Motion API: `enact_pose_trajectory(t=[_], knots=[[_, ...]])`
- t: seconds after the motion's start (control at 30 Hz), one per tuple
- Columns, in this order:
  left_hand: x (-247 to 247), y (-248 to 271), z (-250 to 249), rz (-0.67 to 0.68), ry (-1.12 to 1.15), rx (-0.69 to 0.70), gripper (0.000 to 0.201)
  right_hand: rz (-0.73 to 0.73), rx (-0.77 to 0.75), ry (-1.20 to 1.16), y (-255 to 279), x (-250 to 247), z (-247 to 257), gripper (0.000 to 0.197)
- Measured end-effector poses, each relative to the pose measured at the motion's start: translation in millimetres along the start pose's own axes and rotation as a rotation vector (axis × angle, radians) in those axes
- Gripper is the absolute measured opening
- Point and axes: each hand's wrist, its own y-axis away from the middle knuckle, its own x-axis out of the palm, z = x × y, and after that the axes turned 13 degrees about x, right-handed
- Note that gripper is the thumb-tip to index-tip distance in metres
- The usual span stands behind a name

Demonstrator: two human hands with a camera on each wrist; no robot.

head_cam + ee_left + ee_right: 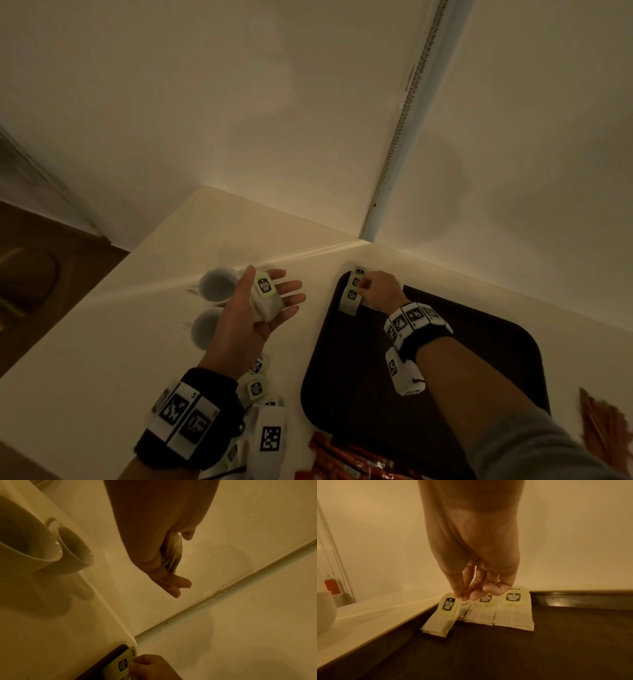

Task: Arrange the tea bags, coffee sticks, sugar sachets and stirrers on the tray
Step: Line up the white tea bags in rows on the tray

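Note:
A dark brown tray [462, 342] lies on the white counter at the right. Several tea bags [352, 291] with yellow-green tags stand in a row in its far left corner [513, 609]. My right hand [363, 287] [462, 597] pinches the tag of the leftmost tea bag [441, 618], whose bag rests slanted on the tray floor [539, 649]. My left hand [274, 284] [178, 561] floats palm up left of the tray, fingers straight, carrying a small stack of tea bags [265, 301] [172, 553]. More tea bags [257, 387] are heaped by my left wrist. Red coffee sticks [342, 459] lie at the near edge.
Two white cups [219, 284] [205, 329] stand left of my left hand [34, 540]. Reddish-brown packets [599, 421] lie right of the tray. Walls meet in a corner just behind the tray. The counter drops off at the left. An orange bottle [331, 585] stands far left.

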Motion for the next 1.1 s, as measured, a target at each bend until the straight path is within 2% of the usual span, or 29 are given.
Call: enact_pose_trajectory(t=[0.13, 0.2, 0.23, 0.3, 0.4, 0.47, 0.63, 0.73, 0.87, 1.0, 1.1], knots=[[2.7, 0.0, 0.1, 0.035, -0.054, -0.043, 0.056, -0.086, 0.033, -0.044, 1.7, -4.4, 4.3, 0.011], [3.9, -0.1, -0.3, 0.068, -0.088, -0.074, 0.06, -0.151, -0.046, -0.208, 14.7, -13.6, 21.2, 0.011], [4.8, -0.1, -0.6, 0.092, -0.104, -0.087, 0.061, -0.138, -0.129, -0.327, 27.5, -20.4, 34.9, 0.011], [8.4, 0.5, -1.5, 0.137, -0.125, -0.1, 0.062, -0.022, -0.372, -0.48, 63.3, -38.4, 66.0, 0.01], [17.5, 1.6, -3.8, 0.17, -0.1, -0.096, 0.062, 0.122, -0.688, -0.402, 108.8, -56.4, 96.6, 0.024], [23.2, 1.5, -6.1, 0.177, -0.045, -0.105, 0.063, 0.108, -0.764, -0.366, 119.9, -62.1, 103.9, 0.028], [26.3, 2.7, -12.5, 0.257, 0.036, -0.117, 0.064, -0.005, -0.723, -0.378, 125.8, -78.7, 107.7, 0.015], [25.8, 6.1, -13.2, 0.263, 0.043, -0.056, 0.058, -0.065, -0.703, -0.405, 134.9, -99.3, 110.1, 0.009], [31.4, 7.5, -13.1, 0.214, 0.059, 0.071, 0.039, -0.172, -0.775, -0.25, 155.6, -128.0, 120.6, 0.011], [41.9, 10.0, -12.0, 0.176, 0.125, 0.105, 0.023, -0.195, -0.77, -0.084, 171.1, -141.8, 132.4, 0.011], [48.6, 15.2, -12.0, 0.259, 0.105, 0.056, 0.031, -0.211, -0.758, -0.054, 176.9, -146.3, 137.9, 0.009]])
